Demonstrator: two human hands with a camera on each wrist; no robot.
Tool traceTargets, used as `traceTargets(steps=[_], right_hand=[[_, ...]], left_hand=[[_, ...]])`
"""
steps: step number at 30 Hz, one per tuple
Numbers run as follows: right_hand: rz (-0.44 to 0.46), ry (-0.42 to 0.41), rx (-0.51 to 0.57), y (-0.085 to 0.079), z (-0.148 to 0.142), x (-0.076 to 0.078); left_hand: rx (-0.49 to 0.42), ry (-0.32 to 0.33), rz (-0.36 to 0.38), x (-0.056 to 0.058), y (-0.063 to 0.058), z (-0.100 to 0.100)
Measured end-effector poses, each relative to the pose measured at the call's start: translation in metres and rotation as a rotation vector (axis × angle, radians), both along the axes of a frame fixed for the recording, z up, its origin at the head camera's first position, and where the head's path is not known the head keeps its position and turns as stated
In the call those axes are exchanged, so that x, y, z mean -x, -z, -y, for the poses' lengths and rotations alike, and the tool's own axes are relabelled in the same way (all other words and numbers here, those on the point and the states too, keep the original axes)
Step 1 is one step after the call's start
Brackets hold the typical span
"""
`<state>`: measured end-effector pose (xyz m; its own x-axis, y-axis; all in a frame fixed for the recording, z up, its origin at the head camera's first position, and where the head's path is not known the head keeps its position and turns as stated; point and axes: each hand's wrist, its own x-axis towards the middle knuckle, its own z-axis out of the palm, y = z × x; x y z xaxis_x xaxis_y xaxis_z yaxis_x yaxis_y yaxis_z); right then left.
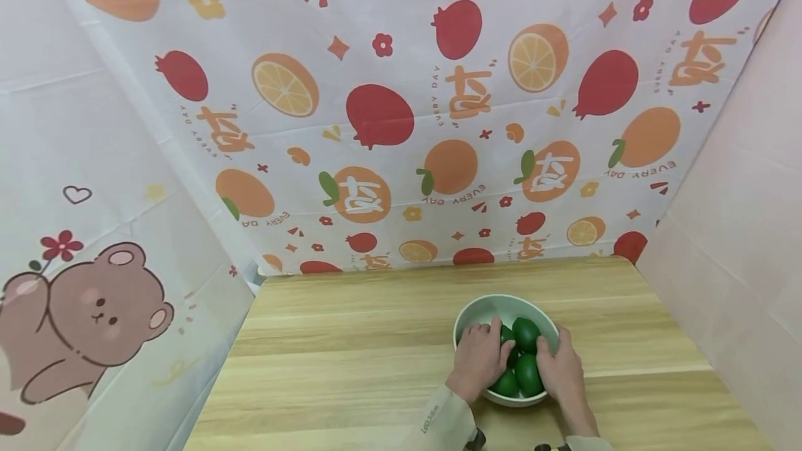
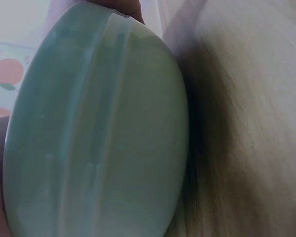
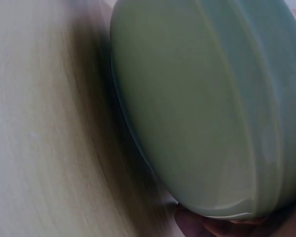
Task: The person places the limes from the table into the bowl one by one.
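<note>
A pale green bowl (image 1: 495,303) stands on the table towards the right, holding several smooth dark green avocados (image 1: 526,335). My left hand (image 1: 480,360) reaches in over its left rim. Thumb and index finger lie around an avocado (image 1: 505,334) partly hidden beneath them. At the right side, my right hand (image 1: 564,367) grips the bowl's rim, thumb inside and fingers around the outside. The right wrist view shows fingertips (image 3: 202,224) against the outer wall. In the left wrist view the bowl's ridged side (image 2: 103,128) fills most of the picture.
The bowl rests on a light wood-grain table (image 1: 338,353). Behind it rises a fruit-printed cloth (image 1: 413,214). A cloth with a bear (image 1: 100,319) hangs on the left, and a plain pale one (image 1: 739,249) on the right.
</note>
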<state>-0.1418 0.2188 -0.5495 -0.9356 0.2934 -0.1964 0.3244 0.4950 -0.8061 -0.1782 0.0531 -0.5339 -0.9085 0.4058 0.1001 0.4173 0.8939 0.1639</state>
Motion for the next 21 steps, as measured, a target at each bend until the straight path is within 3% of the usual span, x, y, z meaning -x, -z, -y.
traceTargets(steps=[8, 21], right_hand=[[-0.004, 0.005, 0.006, 0.0014, -0.0007, -0.0009], [-0.007, 0.004, 0.006, -0.0001, -0.0003, -0.0032]], left_hand=[[0.053, -0.04, -0.018, -0.0009, 0.0016, -0.0028], [0.089, -0.095, 0.058, -0.0065, -0.0028, -0.0049]])
